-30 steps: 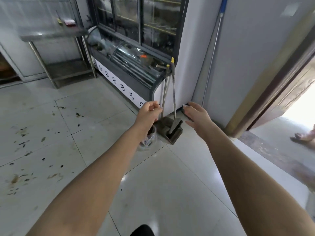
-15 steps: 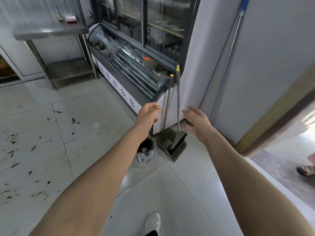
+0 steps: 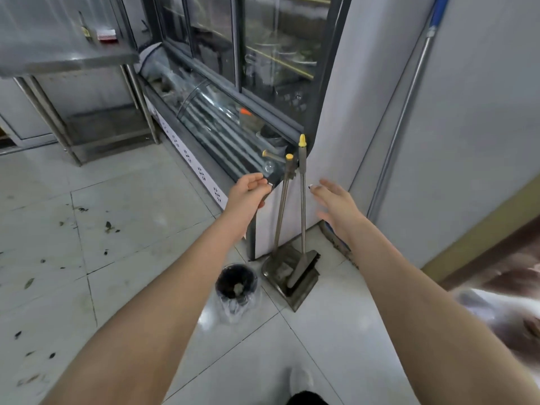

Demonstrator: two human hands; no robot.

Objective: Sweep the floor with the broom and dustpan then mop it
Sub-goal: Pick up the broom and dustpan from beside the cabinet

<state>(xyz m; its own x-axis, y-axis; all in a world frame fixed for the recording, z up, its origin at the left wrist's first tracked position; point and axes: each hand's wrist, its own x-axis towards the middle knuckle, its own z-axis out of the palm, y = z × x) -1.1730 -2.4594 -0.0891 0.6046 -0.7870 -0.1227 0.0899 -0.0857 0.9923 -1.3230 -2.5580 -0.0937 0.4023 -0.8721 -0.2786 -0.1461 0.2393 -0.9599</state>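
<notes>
broom and dustpan stand upright together against the white side of the fridge, and the brush of the broom rests inside the pan. left hand is just beside the dustpan handle, its fingers loosely bent with a gap to the thumb, grasping nothing. right hand is just right of the broom handle, fingers straight and spread, released. mop leans on the wall further right, with a metal handle and a blue grip. small black bin stands on the floor left of the pan. dark bits of dirt lie on the tiles at the left.
</notes>
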